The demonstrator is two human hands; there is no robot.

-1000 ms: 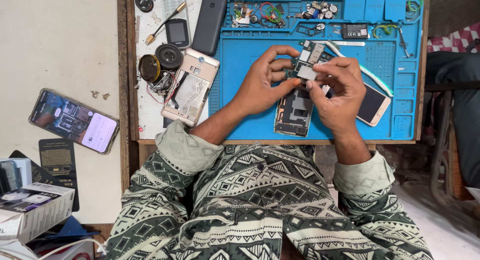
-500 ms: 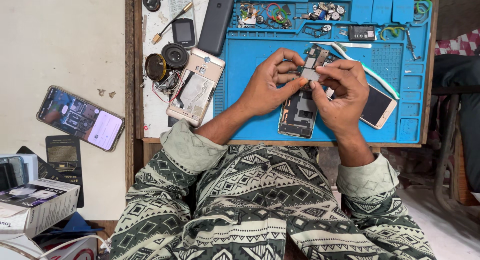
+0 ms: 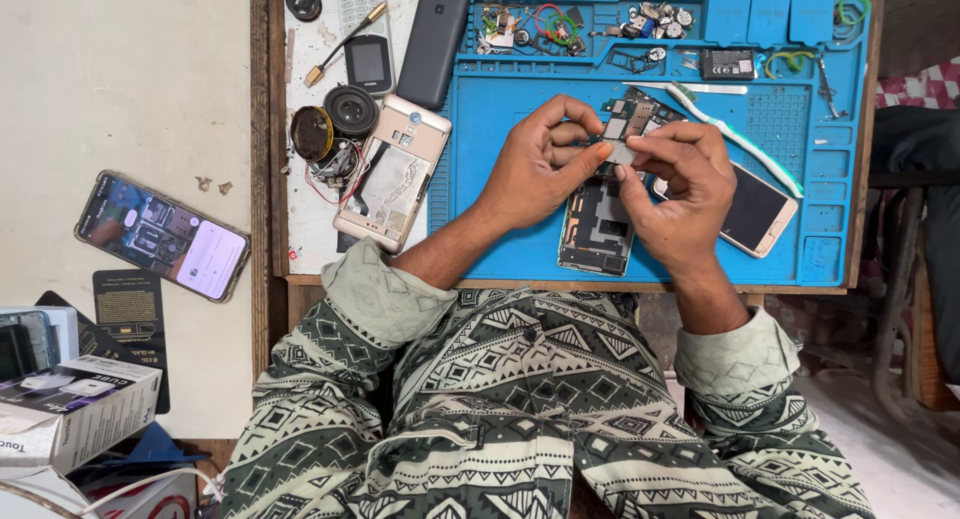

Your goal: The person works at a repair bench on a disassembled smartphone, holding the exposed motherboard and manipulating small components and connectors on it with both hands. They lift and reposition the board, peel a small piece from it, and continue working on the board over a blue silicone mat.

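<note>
Seen from above, a person in a patterned shirt works over a blue repair mat (image 3: 500, 129). The left hand (image 3: 535, 169) and right hand (image 3: 685, 184) both pinch a small circuit board (image 3: 628, 124), fingers closed on its edges, lifted just above an opened phone body (image 3: 597, 229) lying on the mat. The board looks already out of the phone; the phone remains disassembled. A gold back cover (image 3: 390, 174) lies left, a screen (image 3: 755, 214) right.

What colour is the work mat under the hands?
Blue: the silicone work mat shows best in the head view.
</note>
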